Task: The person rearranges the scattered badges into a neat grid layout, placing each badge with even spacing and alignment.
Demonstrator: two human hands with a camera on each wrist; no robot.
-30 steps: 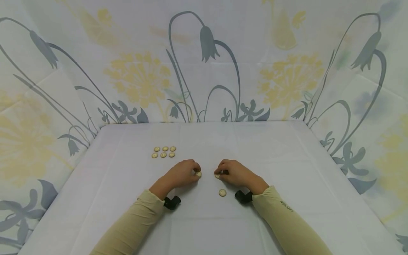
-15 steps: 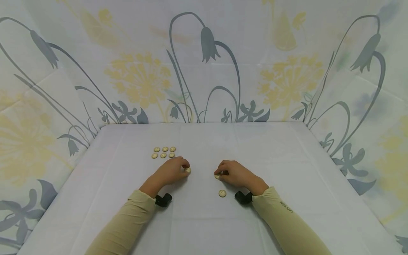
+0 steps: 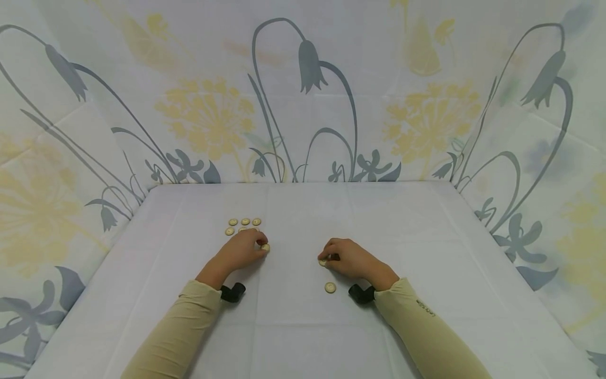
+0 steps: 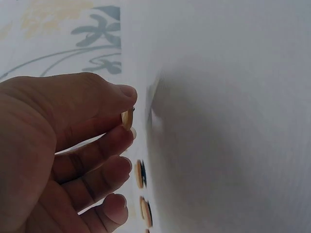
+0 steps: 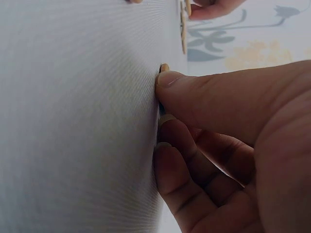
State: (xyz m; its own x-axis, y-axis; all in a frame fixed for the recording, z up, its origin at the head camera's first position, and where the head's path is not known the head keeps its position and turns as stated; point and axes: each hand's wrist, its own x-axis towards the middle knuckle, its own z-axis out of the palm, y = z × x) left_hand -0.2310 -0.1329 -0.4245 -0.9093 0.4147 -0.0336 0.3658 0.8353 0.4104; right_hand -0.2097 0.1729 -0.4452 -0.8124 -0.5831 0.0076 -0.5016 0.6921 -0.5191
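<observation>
Between the thumb and forefinger of my left hand [image 3: 239,249] is a round, pale wooden button [image 3: 265,247], lifted off the cloth; the left wrist view shows this button [image 4: 127,118] edge-on. My right hand [image 3: 351,258] pinches another button [image 3: 323,262] low at the white tabletop, its fingertips at the surface. Nearer the person, a loose button [image 3: 330,287] lies flat. Behind the left hand, buttons lie in two rows: the far row [image 3: 245,221] shows fully, while the near row [image 3: 229,231] is partly covered by that hand.
A white cloth covers the table [image 3: 303,337]. Flower-patterned fabric [image 3: 303,105] rises at the back and on both sides. A black wrist camera [image 3: 233,292] sits under the left wrist, and another black camera [image 3: 362,293] under the right.
My left hand has moved left and slightly away from the person with its button, now overlapping the near row. My right hand and the loose button have stayed in place.
</observation>
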